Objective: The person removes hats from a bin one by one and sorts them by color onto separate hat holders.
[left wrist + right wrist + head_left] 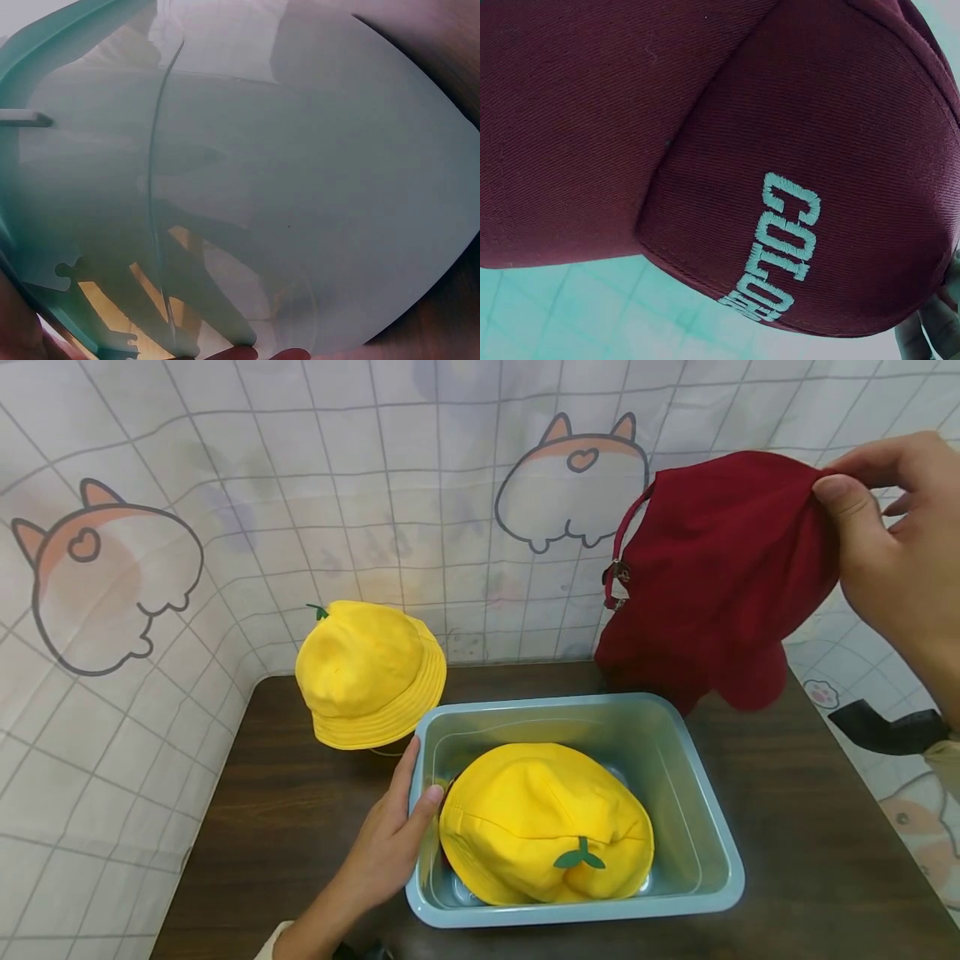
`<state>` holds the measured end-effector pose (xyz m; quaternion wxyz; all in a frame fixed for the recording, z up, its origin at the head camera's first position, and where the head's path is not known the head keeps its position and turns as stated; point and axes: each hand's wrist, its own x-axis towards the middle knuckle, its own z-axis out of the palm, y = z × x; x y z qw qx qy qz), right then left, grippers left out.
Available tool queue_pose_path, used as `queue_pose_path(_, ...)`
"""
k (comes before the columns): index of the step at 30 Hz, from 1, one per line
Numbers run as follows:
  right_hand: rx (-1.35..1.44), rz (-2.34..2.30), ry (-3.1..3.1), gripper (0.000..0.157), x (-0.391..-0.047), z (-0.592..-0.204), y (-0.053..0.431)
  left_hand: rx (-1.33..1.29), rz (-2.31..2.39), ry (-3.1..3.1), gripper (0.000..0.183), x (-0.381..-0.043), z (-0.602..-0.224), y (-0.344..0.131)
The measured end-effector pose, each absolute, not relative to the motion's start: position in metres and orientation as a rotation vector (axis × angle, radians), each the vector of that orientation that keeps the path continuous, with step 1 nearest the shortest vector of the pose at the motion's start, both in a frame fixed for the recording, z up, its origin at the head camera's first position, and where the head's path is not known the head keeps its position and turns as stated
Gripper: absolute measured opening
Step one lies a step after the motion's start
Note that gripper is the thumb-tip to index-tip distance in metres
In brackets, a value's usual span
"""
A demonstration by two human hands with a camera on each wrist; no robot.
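Observation:
In the head view, my right hand (892,518) pinches a dark red baseball cap (727,560) between thumb and fingers, up at the right. The cap hangs over the back right corner of a light blue plastic basin (705,810), its thin strap and metal buckle to the left. Pale embroidered letters show on the cap (705,150) in the right wrist view. With the thumb over the rim, my left hand (382,843) grips the basin's left side. A yellow bucket hat (540,827) with a green sprout lies inside. The left wrist view shows the basin's outer wall (300,150) close up.
A second yellow bucket hat (367,668) with a green sprout sits behind and left of the basin. Everything stands on a dark brown wooden table (277,835). White grid-patterned sheeting (315,468) with cartoon drawings hangs behind and at the left.

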<state>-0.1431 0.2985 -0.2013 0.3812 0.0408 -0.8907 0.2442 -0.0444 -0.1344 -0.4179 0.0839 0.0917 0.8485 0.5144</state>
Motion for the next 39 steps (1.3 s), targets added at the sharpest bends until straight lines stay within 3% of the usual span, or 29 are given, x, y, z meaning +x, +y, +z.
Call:
queue_pose_path(5,-0.021,0.581,-2.378,0.045,-0.153,-0.210,0.306,0.274,1.535,2.529,0.069,-0.044,-0.418,-0.134)
queue_pose_path(22,0.124,0.544,-2.382,0.039,-0.200,-0.268,0.315,0.256,1.534,2.523,0.070,-0.046,-0.420,-0.135)
queue_pose_path(39,0.096,0.580,-2.427,0.036,-0.207,-0.306,0.326,0.293,1.545,2.528,0.070,-0.045,-0.419,-0.134)
